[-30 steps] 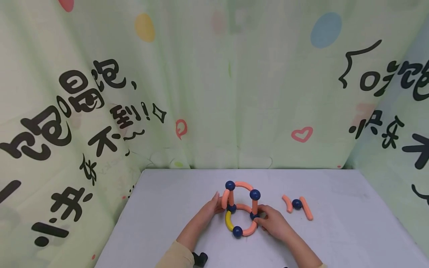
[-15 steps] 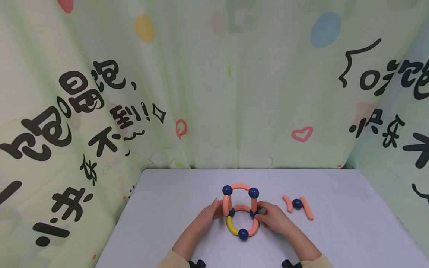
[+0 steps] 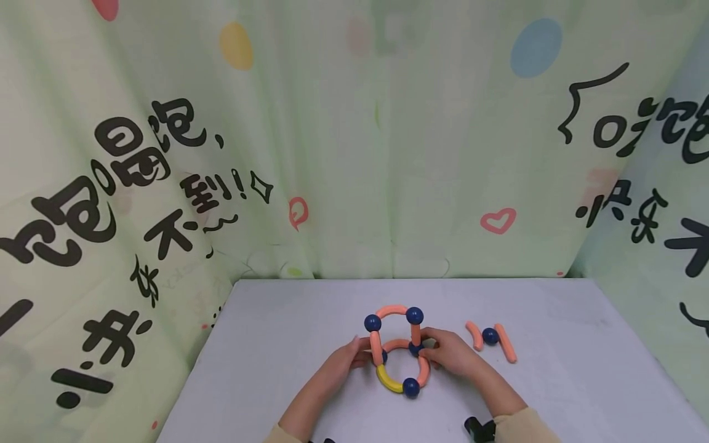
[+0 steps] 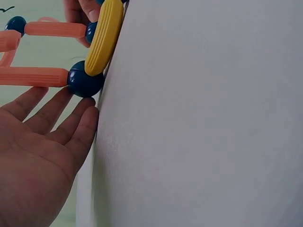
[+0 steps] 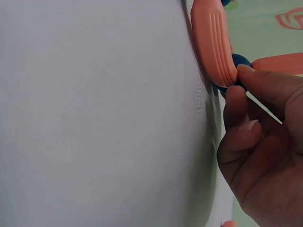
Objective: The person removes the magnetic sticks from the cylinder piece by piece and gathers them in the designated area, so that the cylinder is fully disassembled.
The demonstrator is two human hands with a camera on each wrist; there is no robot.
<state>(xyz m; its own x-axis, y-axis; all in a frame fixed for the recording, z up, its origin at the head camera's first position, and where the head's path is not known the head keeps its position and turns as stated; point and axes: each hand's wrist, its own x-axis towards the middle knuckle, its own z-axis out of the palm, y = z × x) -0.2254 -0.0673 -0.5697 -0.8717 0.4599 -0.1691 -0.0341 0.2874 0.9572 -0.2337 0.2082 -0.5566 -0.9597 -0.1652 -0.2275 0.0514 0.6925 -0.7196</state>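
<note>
A frame of magnetic building rods and balls stands on the table between both hands. Its base is a ring of curved orange rods (image 3: 424, 371), one curved yellow rod (image 3: 389, 379) and navy balls, such as the front ball (image 3: 411, 387). Orange uprights (image 3: 376, 348) carry two upper balls, joined by an orange arc (image 3: 392, 309). My left hand (image 3: 339, 362) touches the left side; in the left wrist view its extended fingers meet a base ball (image 4: 85, 81) and an upright's underside. With thumb and index finger, my right hand (image 3: 451, 353) pinches the right base ball (image 5: 240, 60).
To the right on the table (image 3: 554, 381) lie a short curved orange rod (image 3: 474, 336), a loose navy ball (image 3: 490, 336) and a straight orange rod (image 3: 506, 343). A printed pale green curtain (image 3: 354, 154) hangs behind the table's back edge.
The frame has turned counterclockwise as seen from above: its front ball moved right, and the upper left ball came nearer and left. Both hands stayed on it, the right one shifting slightly back.
</note>
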